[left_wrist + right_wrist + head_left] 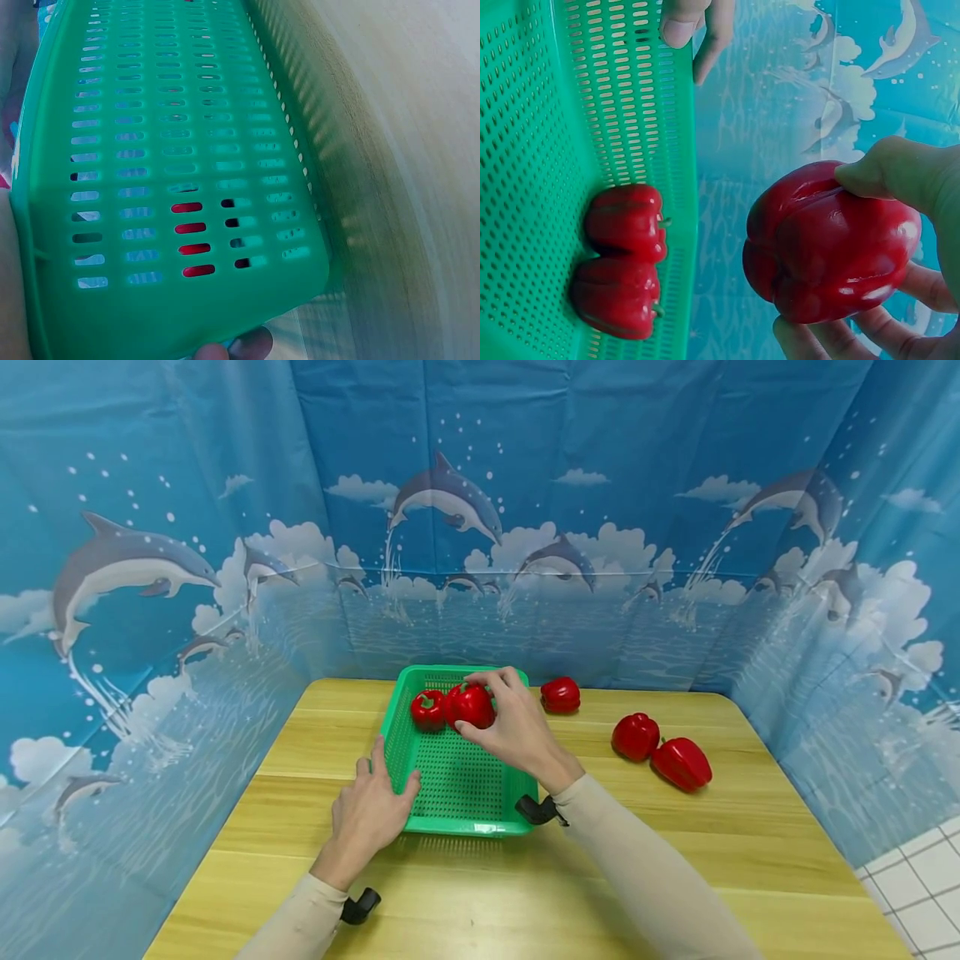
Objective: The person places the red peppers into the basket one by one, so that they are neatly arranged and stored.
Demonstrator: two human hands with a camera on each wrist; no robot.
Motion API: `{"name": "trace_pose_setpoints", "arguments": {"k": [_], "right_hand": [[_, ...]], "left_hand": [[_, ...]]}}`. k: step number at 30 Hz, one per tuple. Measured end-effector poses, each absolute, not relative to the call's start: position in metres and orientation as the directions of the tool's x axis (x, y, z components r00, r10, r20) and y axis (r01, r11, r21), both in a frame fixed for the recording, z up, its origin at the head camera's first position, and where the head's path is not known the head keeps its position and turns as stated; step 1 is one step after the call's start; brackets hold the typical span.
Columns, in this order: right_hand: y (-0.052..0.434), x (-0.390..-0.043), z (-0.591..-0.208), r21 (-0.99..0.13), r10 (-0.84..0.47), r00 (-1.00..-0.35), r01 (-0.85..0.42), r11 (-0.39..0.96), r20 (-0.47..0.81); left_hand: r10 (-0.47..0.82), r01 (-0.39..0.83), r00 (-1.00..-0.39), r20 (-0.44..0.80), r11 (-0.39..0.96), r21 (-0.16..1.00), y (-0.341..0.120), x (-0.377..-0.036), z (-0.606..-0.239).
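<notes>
A green plastic basket [480, 828] with slotted walls stands on the table. My left hand [369, 806] holds its left rim, thumb on the inner side and fingers outside. Two red bell peppers, one [627, 225] beside the other [619, 296], lie within the basket in the right wrist view. Above them my right hand [517, 727] grips another red bell pepper [832, 244] between thumb and fingers, partly hiding one pepper in the head view. Through the slots in the left wrist view, a bit of red pepper [190, 228] shows.
Right of the basket, one red bell pepper [560, 694] lies near the table's back edge. Farther right, two more, one [636, 737] and another [682, 764], lie close together on the wooden table [570, 893]. A dolphin-print curtain [480, 627] borders the back and sides.
</notes>
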State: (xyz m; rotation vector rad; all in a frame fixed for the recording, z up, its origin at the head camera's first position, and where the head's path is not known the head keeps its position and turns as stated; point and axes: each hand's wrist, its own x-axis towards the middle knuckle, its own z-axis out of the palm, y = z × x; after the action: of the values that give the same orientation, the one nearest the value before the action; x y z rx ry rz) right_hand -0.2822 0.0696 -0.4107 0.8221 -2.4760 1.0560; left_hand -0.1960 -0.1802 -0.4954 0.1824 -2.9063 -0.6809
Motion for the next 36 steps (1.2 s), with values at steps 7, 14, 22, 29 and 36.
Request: {"name": "trace_pose_setpoints", "arguments": {"k": [7,14,22,29,36], "right_hand": [[0.060,-0.289,-0.415,-0.544,-0.392,-0.785,-0.617,0.569,0.480],[0.052,-0.297,-0.419,-0.582,-0.405,-0.802,-0.598,0.552,0.440],[0.044,-0.306,-0.429,-0.619,-0.414,-0.820,-0.571,0.539,0.396],[0.033,-0.313,-0.433,-0.619,-0.426,-0.820,-0.569,0.542,0.382],[0.024,-0.321,-0.440,-0.634,-0.441,-0.823,-0.562,0.532,0.359]], "left_hand": [[-0.151,-0.085,-0.982,0.112,0.888,0.451,-0.180,-0.196,-0.497],[-0.146,-0.076,-0.982,0.120,0.888,0.453,-0.180,-0.197,-0.497],[-0.147,-0.081,-0.983,0.114,0.891,0.447,-0.181,-0.198,-0.499],[-0.147,-0.081,-0.982,0.117,0.895,0.438,-0.183,-0.198,-0.499],[-0.146,-0.078,-0.982,0.121,0.891,0.447,-0.183,-0.198,-0.498]]}}
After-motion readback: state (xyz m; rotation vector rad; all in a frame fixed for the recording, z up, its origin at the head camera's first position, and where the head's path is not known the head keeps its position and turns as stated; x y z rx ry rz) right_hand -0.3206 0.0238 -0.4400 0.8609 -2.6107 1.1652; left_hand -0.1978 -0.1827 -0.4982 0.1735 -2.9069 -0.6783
